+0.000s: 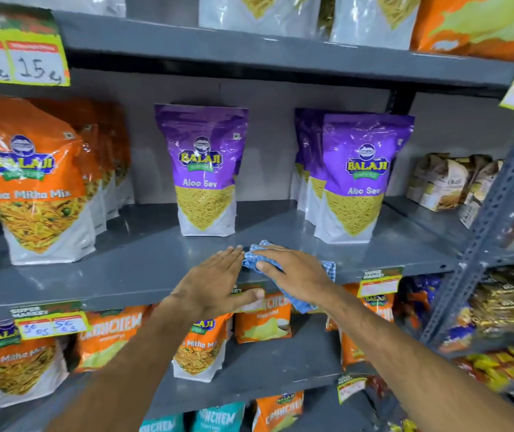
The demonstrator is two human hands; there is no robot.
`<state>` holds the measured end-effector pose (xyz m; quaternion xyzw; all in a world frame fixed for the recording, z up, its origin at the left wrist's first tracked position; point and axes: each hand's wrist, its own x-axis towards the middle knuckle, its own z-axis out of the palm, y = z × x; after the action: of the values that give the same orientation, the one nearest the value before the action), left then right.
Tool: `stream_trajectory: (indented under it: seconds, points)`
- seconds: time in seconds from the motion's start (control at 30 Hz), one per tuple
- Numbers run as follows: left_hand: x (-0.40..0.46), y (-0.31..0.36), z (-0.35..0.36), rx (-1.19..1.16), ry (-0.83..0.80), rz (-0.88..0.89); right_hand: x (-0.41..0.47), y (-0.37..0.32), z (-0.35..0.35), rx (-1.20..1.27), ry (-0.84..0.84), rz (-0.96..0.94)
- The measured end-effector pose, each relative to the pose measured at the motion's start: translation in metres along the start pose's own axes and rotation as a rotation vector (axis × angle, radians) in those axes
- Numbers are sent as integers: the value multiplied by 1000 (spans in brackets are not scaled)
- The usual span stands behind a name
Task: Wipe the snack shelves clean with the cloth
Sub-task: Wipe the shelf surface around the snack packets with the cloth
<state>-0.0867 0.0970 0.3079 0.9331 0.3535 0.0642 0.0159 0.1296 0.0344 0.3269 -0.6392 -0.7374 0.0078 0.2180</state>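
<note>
My left hand (pixel 218 283) lies flat and open on the front edge of the grey metal shelf (pixel 124 269), holding nothing. Just beside it, my right hand (pixel 296 272) presses palm-down, fingers spread, on the blue checked cloth (pixel 254 249), soft and crumpled, one corner hanging over the shelf lip. Behind stand glossy purple Aloo Sev pouches (pixel 204 169), with orange mix pouches (pixel 35 188) at left.

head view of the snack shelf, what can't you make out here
- Cloth, head view: mostly under the right hand, so its full size is hidden.
- Shelf under the cloth: hidden, so dirt there cannot be judged.
- Price tag on the shelf edge: print too blurred to read.
- Brown packets at right: labels too small and blurred.
- Left hand: palm side unseen.
</note>
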Motion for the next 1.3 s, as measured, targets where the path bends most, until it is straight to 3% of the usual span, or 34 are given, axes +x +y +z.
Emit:
stream_trajectory:
  seconds: [0.23, 0.37, 0.63, 0.73, 0.83, 0.93, 1.03, 1.1, 1.3]
  points:
    - [66, 81, 9, -20, 15, -27, -36, 78, -38, 3, 9, 37]
    - [96, 123, 9, -109, 10, -135, -62, 138, -64, -18, 23, 72]
    - [118, 145, 25, 16, 59, -273, -86, 258, -108, 68, 36, 123]
    - [118, 145, 27, 48, 72, -290, -55, 292, -129, 339, 277, 219]
    - [118, 144, 30, 44, 93, -307, 14, 332, -136, 376, 486, 430]
    - [117, 146, 28, 44, 110, -320, 79, 363, -116, 284, 332, 624]
    - [117, 147, 28, 51, 114, -329, 123, 389, -96, 48, 25, 445]
    - [117, 146, 29, 48, 133, -332, 144, 394, -94, -14, -74, 339]
    - [117, 146, 28, 40, 116, -341, 170, 394, -92, 8, -95, 126]
